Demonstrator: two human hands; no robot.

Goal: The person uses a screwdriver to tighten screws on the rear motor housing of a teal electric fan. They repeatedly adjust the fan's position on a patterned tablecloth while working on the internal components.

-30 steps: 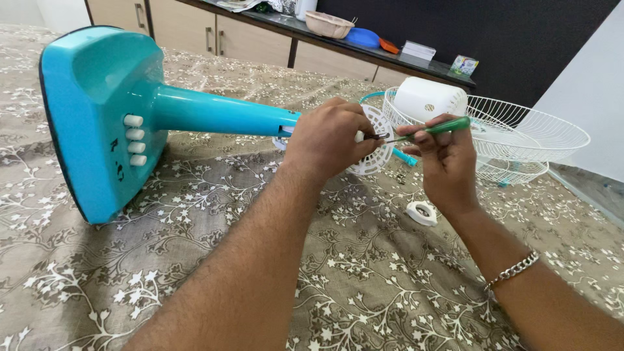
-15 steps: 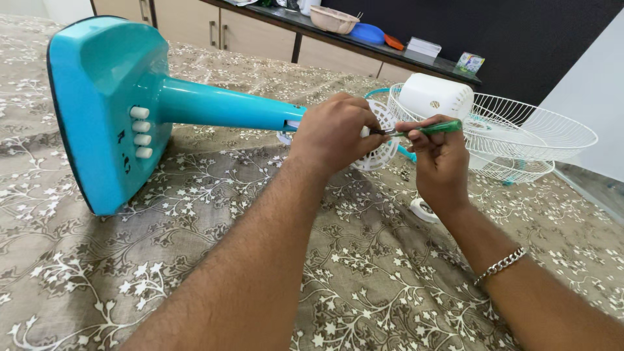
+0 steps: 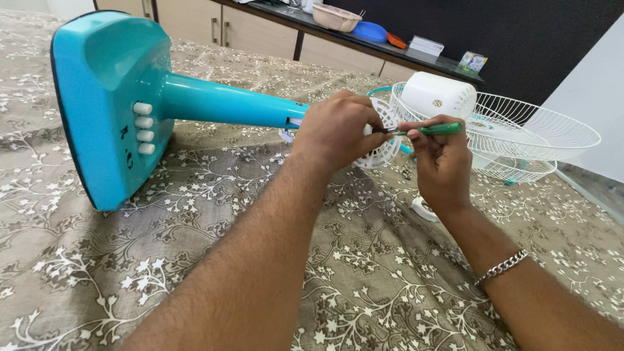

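Observation:
A turquoise table fan lies on its side on a patterned bedspread, its square base point(image 3: 107, 104) at the left and its neck point(image 3: 227, 104) running right. My left hand point(image 3: 338, 130) grips the white motor housing point(image 3: 383, 146) at the end of the neck. My right hand point(image 3: 442, 159) holds a green-handled screwdriver point(image 3: 432, 129), its tip pointing left at that housing. A white motor cover point(image 3: 437, 94) and white wire fan guards point(image 3: 520, 133) lie just behind my hands.
A small white ring-shaped part point(image 3: 426, 209) rests on the bedspread point(image 3: 364, 273) under my right wrist. At the back stands a dark counter point(image 3: 364, 39) with bowls, a blue lid and small boxes above wooden cabinets.
The view has shifted slightly, so the fan sits a little further right and higher. Both hands stay at the motor housing with the screwdriver.

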